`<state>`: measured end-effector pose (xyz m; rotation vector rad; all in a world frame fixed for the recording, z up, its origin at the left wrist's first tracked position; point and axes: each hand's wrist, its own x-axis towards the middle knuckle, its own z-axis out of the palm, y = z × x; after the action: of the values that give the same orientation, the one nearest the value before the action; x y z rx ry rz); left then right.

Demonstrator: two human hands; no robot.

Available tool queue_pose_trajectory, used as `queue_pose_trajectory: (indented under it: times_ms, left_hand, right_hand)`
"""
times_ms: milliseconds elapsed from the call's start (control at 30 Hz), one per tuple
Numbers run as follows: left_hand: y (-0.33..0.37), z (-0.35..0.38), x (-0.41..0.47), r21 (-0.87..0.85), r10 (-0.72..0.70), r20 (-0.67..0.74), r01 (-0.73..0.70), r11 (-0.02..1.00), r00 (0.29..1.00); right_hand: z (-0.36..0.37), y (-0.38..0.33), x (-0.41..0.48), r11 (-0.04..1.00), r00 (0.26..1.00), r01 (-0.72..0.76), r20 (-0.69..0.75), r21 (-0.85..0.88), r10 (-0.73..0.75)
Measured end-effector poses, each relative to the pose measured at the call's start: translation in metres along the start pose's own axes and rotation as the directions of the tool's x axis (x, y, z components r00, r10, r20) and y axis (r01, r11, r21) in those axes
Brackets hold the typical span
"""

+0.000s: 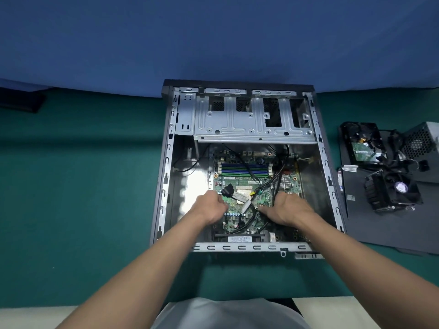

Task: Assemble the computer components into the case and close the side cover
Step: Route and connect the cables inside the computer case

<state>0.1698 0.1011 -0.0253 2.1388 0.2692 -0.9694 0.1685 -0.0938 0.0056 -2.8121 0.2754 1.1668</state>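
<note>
Now the left hand (210,207) and the right hand (288,207) are both on the motherboard (242,169) inside the open case (166,162). The left fingers are curled beside the cables (249,217); I cannot tell whether they hold one. The right hand rests on the board, thumb stretched out. A fan (392,191) lies on the worktop (83,186) to the right.

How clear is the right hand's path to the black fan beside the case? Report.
Probably yes. The right hand is inside the case, and the fan sits uncovered just beyond its right wall.
</note>
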Motion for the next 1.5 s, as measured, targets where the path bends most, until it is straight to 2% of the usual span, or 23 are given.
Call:
queue_pose_trajectory:
  times_ms: [67, 100, 133, 167, 200, 233, 267, 367, 467, 633, 667, 700, 767, 800, 833, 900, 933, 1000, 1067, 1167, 1300, 1400, 1500]
  left_hand:
    - [0.002, 0.001, -0.004, 0.007, 0.026, 0.107, -0.027, 1.000, 0.994]
    - [0.003, 0.001, -0.005, 0.011, 0.039, 0.158, -0.041, 0.999, 0.987]
    - [0.005, 0.001, -0.007, 0.022, 0.049, 0.206, -0.055, 0.998, 0.977]
    - [0.007, 0.001, -0.009, 0.040, 0.057, 0.254, -0.070, 0.997, 0.965]
    - [0.009, 0.002, -0.011, 0.061, 0.065, 0.298, -0.087, 0.994, 0.952]
    - [0.011, 0.004, -0.013, 0.081, 0.074, 0.334, -0.107, 0.991, 0.940]
    - [0.013, 0.005, -0.014, 0.098, 0.085, 0.359, -0.128, 0.987, 0.929]
    - [0.014, 0.007, -0.015, 0.135, 0.106, 0.380, -0.168, 0.976, 0.919]
    - [0.015, 0.008, -0.015, 0.160, 0.123, 0.378, -0.196, 0.967, 0.918]
    - [0.018, 0.011, -0.015, 0.246, 0.137, 0.345, -0.230, 0.941, 0.929]
    - [0.019, 0.012, -0.015, 0.256, 0.141, 0.336, -0.234, 0.938, 0.931]
    - [0.018, 0.012, -0.016, 0.265, 0.150, 0.321, -0.241, 0.934, 0.935]
    - [0.017, 0.010, -0.017, 0.282, 0.183, 0.276, -0.261, 0.923, 0.944]
    - [0.017, 0.009, -0.018, 0.297, 0.205, 0.253, -0.277, 0.914, 0.945]
    - [0.017, 0.008, -0.019, 0.319, 0.228, 0.235, -0.296, 0.900, 0.945]
    - [0.017, 0.007, -0.020, 0.366, 0.261, 0.207, -0.322, 0.873, 0.943]
    - [0.016, 0.007, -0.020, 0.380, 0.273, 0.192, -0.328, 0.865, 0.943]
    - [0.015, 0.007, -0.019, 0.384, 0.283, 0.151, -0.321, 0.866, 0.947]
    - [0.012, 0.006, -0.019, 0.361, 0.293, 0.095, -0.308, 0.880, 0.951]
    - [0.007, 0.001, -0.018, 0.322, 0.307, 0.014, -0.295, 0.900, 0.951]
    - [-0.001, -0.006, -0.017, 0.228, 0.259, -0.065, -0.238, 0.944, 0.964]
    - [-0.001, -0.006, -0.015, 0.169, 0.230, -0.040, -0.221, 0.961, 0.972]
    - [-0.001, -0.006, -0.015, 0.062, 0.202, 0.098, -0.208, 0.976, 0.975]
  right_hand:
    - [-0.001, 0.002, 0.000, 0.995, 0.996, 0.059, 0.060, 0.075, -0.063]
    - [-0.002, 0.004, -0.001, 0.968, 0.987, 0.050, 0.133, 0.246, -0.085]
    - [-0.003, 0.006, -0.001, 0.872, 0.964, -0.016, 0.238, 0.489, -0.116]
    - [-0.005, 0.007, -0.002, 0.699, 0.931, -0.121, 0.324, 0.705, -0.166]
    - [-0.007, 0.009, -0.002, 0.536, 0.910, -0.202, 0.359, 0.820, -0.206]
    - [-0.007, 0.011, -0.002, 0.433, 0.910, -0.232, 0.351, 0.871, -0.220]
    - [-0.006, 0.010, -0.001, 0.397, 0.924, -0.223, 0.323, 0.890, -0.204]
    - [0.001, -0.002, 0.000, 0.426, 0.970, -0.082, 0.170, 0.901, -0.173]
    - [0.007, -0.015, 0.001, 0.385, 0.985, -0.013, 0.079, 0.923, -0.155]
    - [-0.004, -0.021, -0.008, 0.334, 0.956, 0.005, 0.094, 0.943, -0.279]
    - [-0.005, -0.017, -0.010, 0.370, 0.965, 0.030, 0.070, 0.929, -0.254]
    - [-0.005, -0.013, -0.013, 0.451, 0.980, 0.084, 0.008, 0.888, -0.199]
    - [-0.003, 0.000, -0.018, 0.679, 0.980, 0.196, -0.169, 0.707, -0.107]
    - [-0.001, 0.006, -0.019, 0.781, 0.972, 0.219, -0.201, 0.585, -0.121]
    - [-0.001, 0.011, -0.021, 0.863, 0.974, 0.220, -0.157, 0.455, -0.166]
    - [0.000, 0.016, -0.019, 0.951, 0.964, 0.236, 0.080, 0.201, -0.256]
    - [0.000, 0.015, -0.019, 0.954, 0.939, 0.266, 0.186, 0.134, -0.288]
    - [0.000, 0.007, -0.019, 0.933, 0.883, 0.346, 0.301, 0.100, -0.360]
    - [0.003, -0.001, -0.015, 0.910, 0.854, 0.412, 0.330, 0.045, -0.402]
    - [0.009, -0.008, -0.011, 0.891, 0.847, 0.453, 0.332, -0.041, -0.416]
    - [0.014, -0.011, -0.009, 0.844, 0.823, 0.525, 0.318, -0.110, -0.471]
    - [0.016, -0.011, -0.007, 0.812, 0.821, 0.555, 0.275, -0.179, -0.500]
    - [0.016, -0.011, -0.007, 0.786, 0.813, 0.576, 0.250, -0.223, -0.525]
